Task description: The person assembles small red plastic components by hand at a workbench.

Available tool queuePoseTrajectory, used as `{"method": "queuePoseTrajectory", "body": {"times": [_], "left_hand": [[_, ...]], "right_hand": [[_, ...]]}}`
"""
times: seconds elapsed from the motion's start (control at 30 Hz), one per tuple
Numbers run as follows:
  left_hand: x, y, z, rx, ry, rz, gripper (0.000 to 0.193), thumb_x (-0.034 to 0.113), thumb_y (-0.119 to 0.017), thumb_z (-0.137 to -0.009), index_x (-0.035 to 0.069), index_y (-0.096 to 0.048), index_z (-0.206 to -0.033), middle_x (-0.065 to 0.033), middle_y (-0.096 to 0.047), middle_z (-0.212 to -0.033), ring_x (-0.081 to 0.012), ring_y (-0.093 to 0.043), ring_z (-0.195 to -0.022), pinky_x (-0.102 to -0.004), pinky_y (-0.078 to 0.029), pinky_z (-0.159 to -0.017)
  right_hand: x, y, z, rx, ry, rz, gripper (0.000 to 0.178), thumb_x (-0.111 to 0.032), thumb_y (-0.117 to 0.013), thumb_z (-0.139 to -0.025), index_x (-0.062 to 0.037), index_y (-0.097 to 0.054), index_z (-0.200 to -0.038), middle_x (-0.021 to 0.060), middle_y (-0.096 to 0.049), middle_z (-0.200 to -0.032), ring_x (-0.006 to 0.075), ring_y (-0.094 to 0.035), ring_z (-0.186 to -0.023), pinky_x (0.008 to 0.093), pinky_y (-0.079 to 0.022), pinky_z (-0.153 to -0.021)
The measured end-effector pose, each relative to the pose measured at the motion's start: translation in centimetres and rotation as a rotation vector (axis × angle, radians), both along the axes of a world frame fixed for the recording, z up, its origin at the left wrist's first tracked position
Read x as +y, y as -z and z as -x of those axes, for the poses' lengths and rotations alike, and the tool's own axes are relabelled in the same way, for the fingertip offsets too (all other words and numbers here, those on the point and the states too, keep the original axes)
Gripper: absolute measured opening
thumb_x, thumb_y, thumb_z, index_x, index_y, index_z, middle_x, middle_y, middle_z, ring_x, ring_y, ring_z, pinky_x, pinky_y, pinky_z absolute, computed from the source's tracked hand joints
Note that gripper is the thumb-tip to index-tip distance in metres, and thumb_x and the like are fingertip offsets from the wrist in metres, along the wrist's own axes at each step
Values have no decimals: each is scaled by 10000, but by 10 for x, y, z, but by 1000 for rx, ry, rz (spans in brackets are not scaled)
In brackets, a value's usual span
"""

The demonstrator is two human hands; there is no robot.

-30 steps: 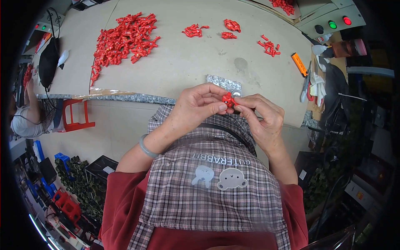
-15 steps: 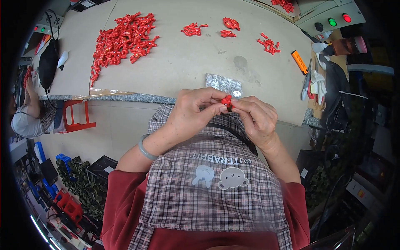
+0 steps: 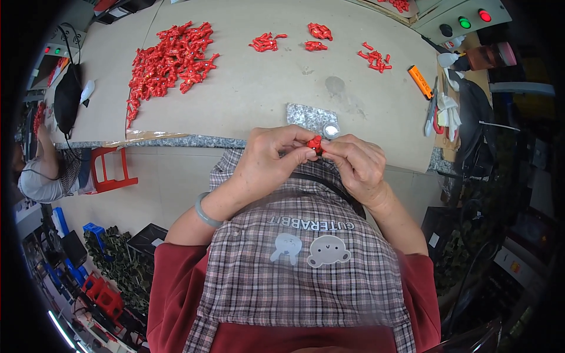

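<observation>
Just beyond the table's near edge, a small red plastic figure piece (image 3: 315, 143) is pinched between my two hands. My left hand (image 3: 272, 151) is closed, its thumb and index finger gripping the piece from the left. From the other side my right hand (image 3: 359, 166) is closed too, thumb and fingertips pressed on it. Fingers cover much of the piece, so its exact shape cannot be made out. A speckled grey patch (image 3: 303, 115) lies on the table behind my hands, with a small round silvery-white object (image 3: 331, 130) at its right corner.
A large heap of red figures (image 3: 170, 62) lies at the left of the table (image 3: 247, 88). Smaller red groups (image 3: 268, 42) and loose red parts (image 3: 375, 58) sit farther back. An orange box cutter (image 3: 420, 82) and scissors (image 3: 437, 120) are at right. A co-worker (image 3: 47, 170) sits at far left.
The whole view has shifted slightly. Both hands keep their pinch on the red piece, which looks turned a little between the fingertips.
</observation>
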State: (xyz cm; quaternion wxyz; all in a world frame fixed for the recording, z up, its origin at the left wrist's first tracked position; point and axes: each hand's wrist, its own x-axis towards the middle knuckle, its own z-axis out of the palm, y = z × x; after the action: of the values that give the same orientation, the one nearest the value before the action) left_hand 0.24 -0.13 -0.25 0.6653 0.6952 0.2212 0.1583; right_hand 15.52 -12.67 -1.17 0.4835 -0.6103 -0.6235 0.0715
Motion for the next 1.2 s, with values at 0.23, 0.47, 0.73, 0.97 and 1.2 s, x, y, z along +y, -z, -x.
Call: {"method": "queuePoseTrajectory", "body": {"times": [0.23, 0.47, 0.73, 0.97, 1.2], "left_hand": [[0, 2, 0, 21, 4, -6, 174, 2, -696, -856, -44, -700, -1024, -141, -738, -888, -176, -729, -812, -279, -598, -736], [0, 1, -1, 21, 0, 7, 173, 2, -695, -858, -42, -701, -1025, -134, -740, -894, -172, -728, -814, -278, -597, -746], [1, 0, -1, 41, 11, 6, 161, 4, -696, -862, -44, -700, -1016, -137, -740, -891, -175, -730, -826, -276, -598, -747], [1, 1, -1, 38, 16, 18, 162, 7, -701, -862, -48, -698, -1013, -141, -739, -887, -177, -732, -836, -272, -598, -748], [1, 0, -2, 38, 21, 18, 162, 3, -699, -863, -50, -697, -1016, -142, -739, -889, -179, -732, -835, -274, -599, -751]], "right_hand": [[0, 5, -2, 11, -6, -5, 143, 40, -741, -762, 16, -683, -891, 123, -684, -738, 229, -681, -637, 295, -521, -549], [1, 6, -3, -9, -29, -8, 148, 12, -731, -779, 26, -662, -910, 127, -675, -738, 247, -686, -636, 313, -532, -544], [1, 6, -4, 5, -36, -1, 146, 11, -728, -784, 22, -664, -914, 128, -680, -745, 247, -692, -648, 313, -535, -550], [1, 9, -4, 15, -21, -10, 122, -9, -748, -788, 9, -693, -895, 117, -690, -747, 219, -683, -637, 286, -512, -537], [1, 8, -6, 1, -41, -7, 129, -2, -730, -790, 20, -669, -901, 122, -682, -748, 239, -693, -648, 306, -537, -548]]}}
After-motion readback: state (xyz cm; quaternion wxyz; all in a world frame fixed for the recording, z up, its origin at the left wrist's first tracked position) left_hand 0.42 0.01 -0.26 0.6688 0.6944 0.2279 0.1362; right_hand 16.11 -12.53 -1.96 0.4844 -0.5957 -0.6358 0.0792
